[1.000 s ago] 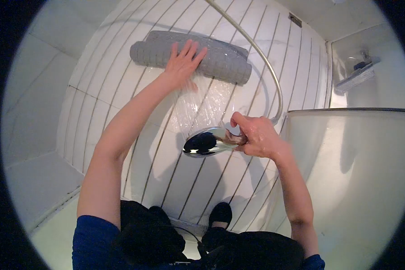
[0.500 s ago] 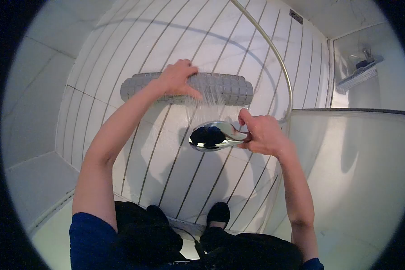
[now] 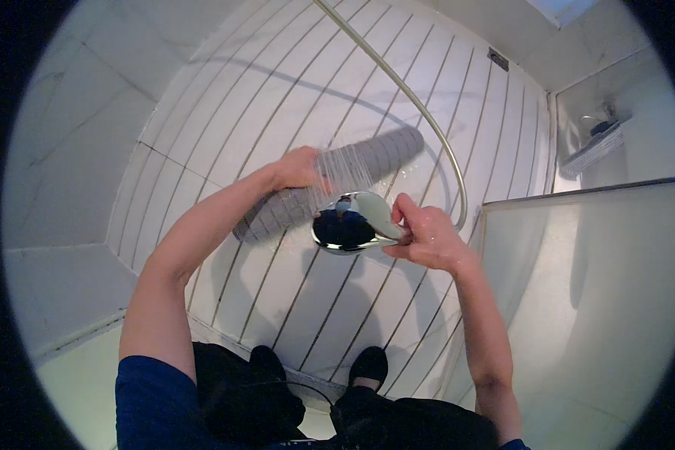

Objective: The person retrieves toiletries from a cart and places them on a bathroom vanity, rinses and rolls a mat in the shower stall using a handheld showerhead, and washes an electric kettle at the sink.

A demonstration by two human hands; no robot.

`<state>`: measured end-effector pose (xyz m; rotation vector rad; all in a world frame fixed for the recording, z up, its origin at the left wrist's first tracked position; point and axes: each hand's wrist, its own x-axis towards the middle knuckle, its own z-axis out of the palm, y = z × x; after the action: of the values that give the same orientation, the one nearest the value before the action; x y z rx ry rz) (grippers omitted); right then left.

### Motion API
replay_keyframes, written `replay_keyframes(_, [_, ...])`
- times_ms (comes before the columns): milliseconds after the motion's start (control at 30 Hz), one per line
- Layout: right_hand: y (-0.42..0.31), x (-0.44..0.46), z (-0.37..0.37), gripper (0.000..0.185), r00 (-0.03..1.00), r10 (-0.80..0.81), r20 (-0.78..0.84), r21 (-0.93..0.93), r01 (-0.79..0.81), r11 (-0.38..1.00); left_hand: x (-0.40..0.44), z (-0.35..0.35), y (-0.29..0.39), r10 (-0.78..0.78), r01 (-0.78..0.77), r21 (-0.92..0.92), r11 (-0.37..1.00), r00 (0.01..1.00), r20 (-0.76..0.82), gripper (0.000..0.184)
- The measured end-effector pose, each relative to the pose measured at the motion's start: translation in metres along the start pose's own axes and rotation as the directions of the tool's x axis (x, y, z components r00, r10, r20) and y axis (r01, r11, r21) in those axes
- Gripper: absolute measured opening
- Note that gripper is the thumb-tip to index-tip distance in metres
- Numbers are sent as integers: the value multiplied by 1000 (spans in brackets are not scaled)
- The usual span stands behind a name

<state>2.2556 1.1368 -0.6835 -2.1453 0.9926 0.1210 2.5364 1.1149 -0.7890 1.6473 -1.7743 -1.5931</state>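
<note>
A grey foam roller (image 3: 386, 154), a long cylinder with a grooved grid surface, lies slanted, its right end farther from me. My left hand (image 3: 298, 169) is closed around its middle; the fingers on the far side are partly hidden. In my right hand (image 3: 430, 238) is the handle of a chrome shower head (image 3: 345, 223), held nearer to me than the roller. Thin streams of water leave the head and strike the roller just right of my left hand.
A pale hose (image 3: 405, 90) arcs down toward my right hand. White grooved floor (image 3: 315, 300) lies below, with a drain (image 3: 498, 59) at the far right. A glass panel (image 3: 562, 300) stands right, and a squeegee (image 3: 592, 150) hangs beyond it. My feet (image 3: 369, 367) are at the near edge.
The roller has turned from nearly level to slanted, its left end nearer me and its right end farther away. My left hand has moved toward me and now wraps around it.
</note>
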Motion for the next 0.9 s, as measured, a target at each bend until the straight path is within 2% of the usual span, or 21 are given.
replay_keyframes(33, [-6,-3,5,43,1000,-5,-21,8,5,1000,-9,9,-1,-50,62,-337,939,998,43,60])
replay_keyframes(100, [-26,-7,15,42,998,-53,34,-46,54,997,-16,13,-1,-64,66,-602,796,998,25,56])
replay_keyframes(133, [-34,-11,20,42,995,-81,61,-77,86,993,-21,13,-1,-70,57,-715,697,998,11,54])
replay_keyframes(167, [-38,-14,24,44,991,-87,100,-131,99,986,-33,7,6,-117,58,-707,704,992,-35,57])
replay_keyframes(267, [-42,-33,20,48,1000,-27,-2,18,27,999,-50,-4,12,-104,-76,-918,389,987,-125,58])
replay_keyframes(367, [-57,-38,10,56,993,7,-118,263,25,965,-70,-12,30,-109,-184,-962,204,972,-209,56])
replay_keyframes(400, [-64,-40,11,57,986,9,-165,332,47,942,-74,-9,36,-149,-193,-963,187,964,-222,55])
replay_keyframes(467, [-81,-36,19,58,953,-59,-298,387,177,905,-80,1,48,-226,-210,-967,146,944,-239,52])
replay_keyframes(533, [-101,-33,23,57,911,-51,-409,441,246,863,-84,8,43,-77,-304,-920,245,940,-331,51])
replay_keyframes(567, [-108,-36,26,56,903,-19,-428,542,273,795,-85,12,40,-2,-358,-890,283,927,-374,50])
replay_keyframes(600, [-108,-39,26,55,890,3,-455,538,273,797,-89,10,41,-64,-263,-964,32,962,-265,50])
replay_keyframes(667, [-108,-39,28,54,873,32,-486,540,272,797,-107,0,35,-85,-255,-966,28,963,-257,49])
replay_keyframes(700, [-111,-45,24,52,904,36,-427,521,214,826,-115,-4,37,-101,-257,-966,25,961,-258,48])
replay_keyframes(800, [-134,-56,26,37,895,-186,-407,282,316,906,-137,-7,53,19,-294,-955,38,956,-294,47])
replay_keyframes(833, [-140,-58,25,34,909,-194,-369,234,292,927,-144,-9,64,-28,-288,-954,80,956,-291,45])
replay_keyframes(900, [-120,-49,32,29,934,-56,-353,377,197,905,-126,-23,38,-58,-386,-922,-39,922,-383,45])
